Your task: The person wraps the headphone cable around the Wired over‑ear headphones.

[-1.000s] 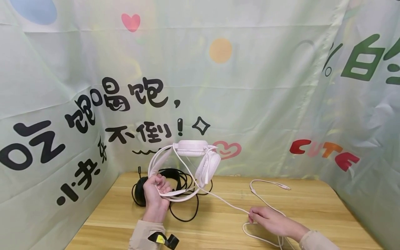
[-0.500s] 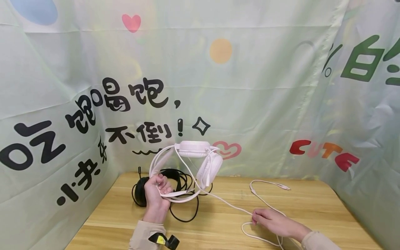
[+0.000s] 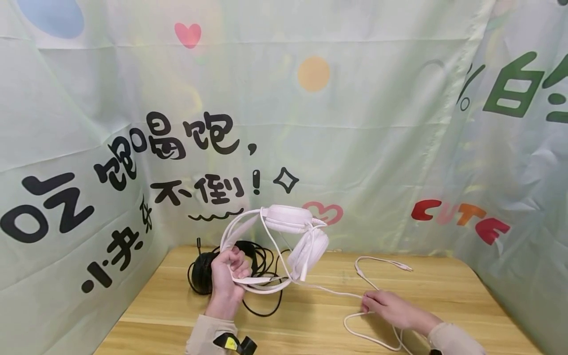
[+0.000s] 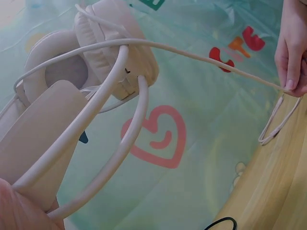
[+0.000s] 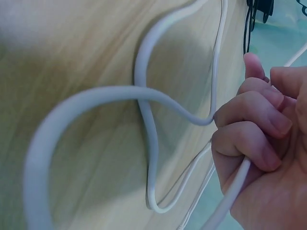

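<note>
My left hand [image 3: 230,278] grips the headband of a white headset [image 3: 288,219], held up over the table with its two ear cups at the top and right. In the left wrist view the headband's twin white tubes [image 4: 98,120] run up to the padded cups [image 4: 115,43]. My right hand [image 3: 390,306] holds the headset's white cable [image 3: 333,291], its fingers curled round it in the right wrist view. Between headset and right hand the cable stretches in a slight sag. Loose loops of the same cable [image 5: 148,158] lie on the wood by the right hand.
Behind the left hand a black headset [image 3: 201,273] with a boom microphone and coiled black cable lies on the wooden table [image 3: 319,325]. The white cable's plug end [image 3: 405,266] rests toward the back right. A printed cloth [image 3: 377,148] hangs around the table's sides.
The left hand and white headset have moved right and slightly down. The right hand has shifted a little right along with the cable, and the stretch of cable now hangs a bit slacker.
</note>
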The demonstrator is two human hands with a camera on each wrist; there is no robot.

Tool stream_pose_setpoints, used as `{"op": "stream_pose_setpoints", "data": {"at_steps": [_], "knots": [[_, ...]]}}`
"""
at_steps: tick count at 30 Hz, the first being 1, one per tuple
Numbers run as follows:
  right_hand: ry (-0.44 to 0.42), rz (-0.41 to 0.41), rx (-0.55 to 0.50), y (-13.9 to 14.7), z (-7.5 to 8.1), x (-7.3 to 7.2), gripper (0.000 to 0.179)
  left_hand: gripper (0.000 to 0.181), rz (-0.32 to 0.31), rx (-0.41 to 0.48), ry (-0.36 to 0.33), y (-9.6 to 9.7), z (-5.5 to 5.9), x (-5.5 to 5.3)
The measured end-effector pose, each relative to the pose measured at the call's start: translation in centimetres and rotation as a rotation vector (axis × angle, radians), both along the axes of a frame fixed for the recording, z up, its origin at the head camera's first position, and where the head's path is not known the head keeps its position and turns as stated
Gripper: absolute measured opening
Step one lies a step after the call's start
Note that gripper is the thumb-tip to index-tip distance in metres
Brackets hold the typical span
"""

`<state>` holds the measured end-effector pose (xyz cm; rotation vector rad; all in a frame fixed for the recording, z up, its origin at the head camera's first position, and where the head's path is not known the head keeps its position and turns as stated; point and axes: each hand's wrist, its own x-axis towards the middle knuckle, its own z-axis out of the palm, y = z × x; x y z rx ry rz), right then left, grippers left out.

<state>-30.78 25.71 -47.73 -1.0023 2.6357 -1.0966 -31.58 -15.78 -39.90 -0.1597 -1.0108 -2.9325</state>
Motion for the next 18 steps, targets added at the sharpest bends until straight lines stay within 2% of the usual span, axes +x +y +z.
{"op": "stream_pose_setpoints", "data": {"at_steps": [9,18], "knots": [[0.011,-0.006,0.04,0.3,0.3,-1.0,0.027,0.02,-0.06,-0.051,0.018,0.3,0.0,0.3],[0.018,-0.034,0.078,0.8,1.4,-1.8,0.025,0.021,-0.143,-0.086,0.071,0.3,-0.2,0.2]]}}
